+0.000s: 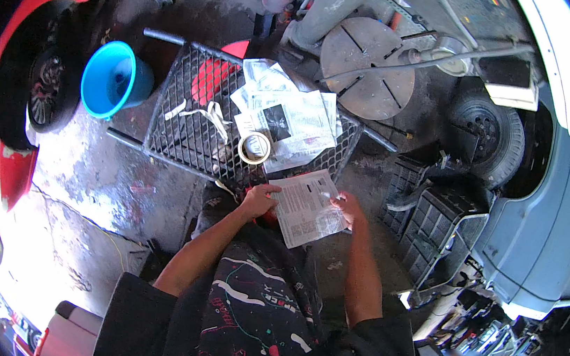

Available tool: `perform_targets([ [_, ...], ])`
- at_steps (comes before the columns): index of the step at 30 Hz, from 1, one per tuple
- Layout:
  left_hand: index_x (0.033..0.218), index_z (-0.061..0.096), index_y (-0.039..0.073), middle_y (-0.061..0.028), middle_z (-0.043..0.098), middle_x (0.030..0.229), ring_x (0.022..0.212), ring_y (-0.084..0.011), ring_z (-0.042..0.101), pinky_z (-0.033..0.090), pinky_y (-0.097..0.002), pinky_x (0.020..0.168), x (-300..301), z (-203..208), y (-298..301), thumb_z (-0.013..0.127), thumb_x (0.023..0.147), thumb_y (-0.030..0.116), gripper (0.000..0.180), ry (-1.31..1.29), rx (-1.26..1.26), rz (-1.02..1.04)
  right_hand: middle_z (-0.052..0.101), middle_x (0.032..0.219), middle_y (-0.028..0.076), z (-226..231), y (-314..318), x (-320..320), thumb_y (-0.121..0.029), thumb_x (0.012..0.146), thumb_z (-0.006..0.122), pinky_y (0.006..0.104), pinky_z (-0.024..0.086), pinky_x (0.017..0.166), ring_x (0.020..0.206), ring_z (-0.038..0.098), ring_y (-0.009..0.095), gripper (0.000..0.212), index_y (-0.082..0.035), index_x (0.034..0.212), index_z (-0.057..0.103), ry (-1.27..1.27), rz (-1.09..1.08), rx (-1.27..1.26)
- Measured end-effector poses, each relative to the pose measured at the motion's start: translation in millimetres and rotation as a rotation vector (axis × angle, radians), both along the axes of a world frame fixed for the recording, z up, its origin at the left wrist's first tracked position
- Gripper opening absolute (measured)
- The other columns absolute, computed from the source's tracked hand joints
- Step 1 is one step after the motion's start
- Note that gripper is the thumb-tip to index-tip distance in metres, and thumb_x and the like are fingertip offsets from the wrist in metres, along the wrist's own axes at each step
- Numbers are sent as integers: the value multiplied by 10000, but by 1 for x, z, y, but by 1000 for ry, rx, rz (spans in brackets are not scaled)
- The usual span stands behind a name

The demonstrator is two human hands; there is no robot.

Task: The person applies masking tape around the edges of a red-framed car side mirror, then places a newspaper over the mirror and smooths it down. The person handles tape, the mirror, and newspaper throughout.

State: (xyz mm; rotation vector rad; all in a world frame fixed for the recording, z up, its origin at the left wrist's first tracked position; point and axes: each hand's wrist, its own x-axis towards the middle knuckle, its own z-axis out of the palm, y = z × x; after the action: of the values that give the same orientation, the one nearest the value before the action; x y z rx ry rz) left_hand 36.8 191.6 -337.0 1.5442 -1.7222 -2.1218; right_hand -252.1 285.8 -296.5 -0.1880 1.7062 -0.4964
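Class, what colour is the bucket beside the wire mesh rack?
The bucket is bright blue, seen clearly in the head view, left of the wire mesh rack.

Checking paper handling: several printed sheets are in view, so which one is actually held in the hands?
The printed sheet nearest the person, gripped by left hand and right hand; the other papers lie on the wire rack.

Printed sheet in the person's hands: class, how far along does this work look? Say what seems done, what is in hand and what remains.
Done: other papers lie spread on the metal grid, beside a tape roll and pale strips. In hand: the left hand and right hand hold the printed sheet by its two sides, text facing up. Left: the tape roll lies untouched on the grid.
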Motion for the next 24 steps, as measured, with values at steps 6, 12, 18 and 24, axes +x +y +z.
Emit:
perform_targets([
  [6, 1325, 509, 53, -127, 677, 921, 754, -196, 664, 542, -332, 701, 8, 6, 17, 594, 793, 9, 541, -31, 330, -69, 631, 1006, 69, -25, 30, -15, -187, 770, 764, 397, 482, 700, 822, 614, 198, 413, -109, 1132, 581, -2, -419, 123],
  [12, 1235, 557, 21, -168, 637, 928, 826, -262, 651, 522, -386, 749, 11, -6, 32, 618, 766, 53, 475, 1, -167, -40, 638, 836, 8, -44, 64, 3, -203, 747, 781, 298, 458, 587, 687, 596, 152, 280, -123, 950, 606, 80, -255, 288],
  [18, 1125, 569, -38, -240, 482, 1088, 1009, -414, 545, 479, -457, 855, 9, 2, 27, 667, 720, 40, 424, -37, -190, 3, 630, 782, 29, -27, 72, 19, -120, 756, 761, 300, 458, 583, 654, 587, 146, 207, -68, 878, 602, 53, -310, 259],
  [24, 1164, 540, -29, -238, 466, 1088, 1004, -409, 547, 477, -445, 863, 2, 12, 38, 622, 780, 17, 396, -91, -171, -3, 644, 784, 60, -11, 69, 15, -124, 744, 772, 322, 474, 631, 663, 604, 182, 246, -15, 892, 607, 108, -270, 197],
])
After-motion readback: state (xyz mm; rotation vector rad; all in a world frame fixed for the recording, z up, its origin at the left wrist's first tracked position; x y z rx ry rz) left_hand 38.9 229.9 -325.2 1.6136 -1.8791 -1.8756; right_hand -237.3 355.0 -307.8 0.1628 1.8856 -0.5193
